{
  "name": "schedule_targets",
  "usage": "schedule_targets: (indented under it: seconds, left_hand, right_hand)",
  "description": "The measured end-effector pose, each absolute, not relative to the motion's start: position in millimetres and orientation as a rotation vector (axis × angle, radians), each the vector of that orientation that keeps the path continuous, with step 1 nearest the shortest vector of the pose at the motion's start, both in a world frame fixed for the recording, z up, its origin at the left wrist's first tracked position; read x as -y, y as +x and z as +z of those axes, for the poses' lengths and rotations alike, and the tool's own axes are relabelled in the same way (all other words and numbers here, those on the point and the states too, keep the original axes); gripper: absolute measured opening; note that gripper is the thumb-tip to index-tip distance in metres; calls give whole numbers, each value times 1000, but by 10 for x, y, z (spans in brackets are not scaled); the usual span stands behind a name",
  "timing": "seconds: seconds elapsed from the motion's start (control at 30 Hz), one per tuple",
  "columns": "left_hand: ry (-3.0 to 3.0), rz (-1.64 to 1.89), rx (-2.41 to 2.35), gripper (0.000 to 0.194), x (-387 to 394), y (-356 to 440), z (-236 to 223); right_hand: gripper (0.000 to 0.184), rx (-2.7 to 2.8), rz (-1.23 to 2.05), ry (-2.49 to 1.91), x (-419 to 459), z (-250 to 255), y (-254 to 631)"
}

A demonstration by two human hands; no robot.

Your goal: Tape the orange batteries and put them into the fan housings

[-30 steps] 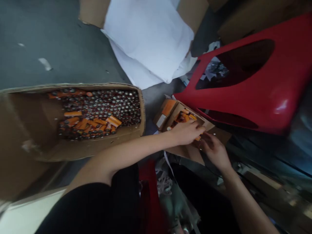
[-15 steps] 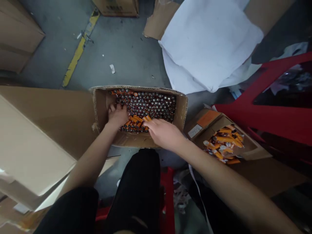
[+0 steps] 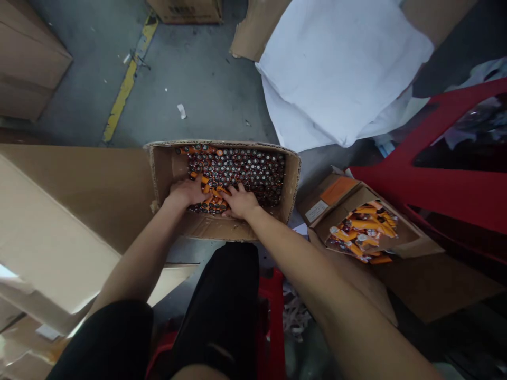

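Observation:
An open cardboard box point(image 3: 293, 174) on the floor in front of me is packed with upright orange batteries point(image 3: 245, 166), with several more lying loose on top. My left hand point(image 3: 186, 191) and my right hand point(image 3: 240, 202) are both inside the box, at its near side. Their fingers curl down over the loose orange batteries point(image 3: 212, 198) lying between them. A smaller open carton point(image 3: 404, 240) to the right holds a heap of orange batteries point(image 3: 362, 229).
A big cardboard box point(image 3: 67, 211) lies at my left. White sheets point(image 3: 340, 68) over cardboard lie beyond the battery box. A red plastic stool point(image 3: 439, 184) stands at the right. My dark-clothed knee point(image 3: 225, 295) is below the box.
The view swung left from the small carton to the big battery box. Both hands left the small carton and went into the big box, then drew together over the loose batteries.

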State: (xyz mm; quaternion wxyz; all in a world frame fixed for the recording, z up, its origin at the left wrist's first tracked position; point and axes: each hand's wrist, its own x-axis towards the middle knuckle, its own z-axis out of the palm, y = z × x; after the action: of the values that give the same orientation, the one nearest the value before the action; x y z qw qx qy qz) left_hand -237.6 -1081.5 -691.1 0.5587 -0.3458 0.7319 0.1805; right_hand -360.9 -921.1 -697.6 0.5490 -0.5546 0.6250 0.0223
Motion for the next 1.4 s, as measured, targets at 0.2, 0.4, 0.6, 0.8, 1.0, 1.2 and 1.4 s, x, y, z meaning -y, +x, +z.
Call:
schedule_targets:
  seconds: [0.2, 0.4, 0.6, 0.8, 1.0, 1.2, 1.4]
  left_hand:
    - [-757, 456, -1742, 124, 10741, -2219, -6763]
    - [-795, 345, -1831, 124, 10503, -2043, -6740]
    - [-713, 350, -1930, 100, 10502, -2035, -6757]
    - [-985, 342, -1952, 79, 10650, -2171, -6845]
    - [-650, 446, -1814, 130, 10814, -2084, -6885]
    - [-529, 408, -1871, 108, 10877, -2045, -6838]
    - [-684, 364, -1970, 78, 11029, -2135, -6934]
  right_hand:
    - [64, -1577, -17, -1275, 9212, -6950, -3614]
    - [58, -1606, -64, -1182, 9261, -7043, -3696]
    - [64, -1600, -140, -1114, 9210, -7047, -3756]
    - [119, -1461, -93, -1138, 9186, -6999, -3795]
    - [114, -1353, -1, -1136, 9195, -7071, -3803]
    - [94, -1420, -59, -1229, 9166, -7168, -3784]
    - [69, -1506, -89, -1162, 9183, -7190, -3759]
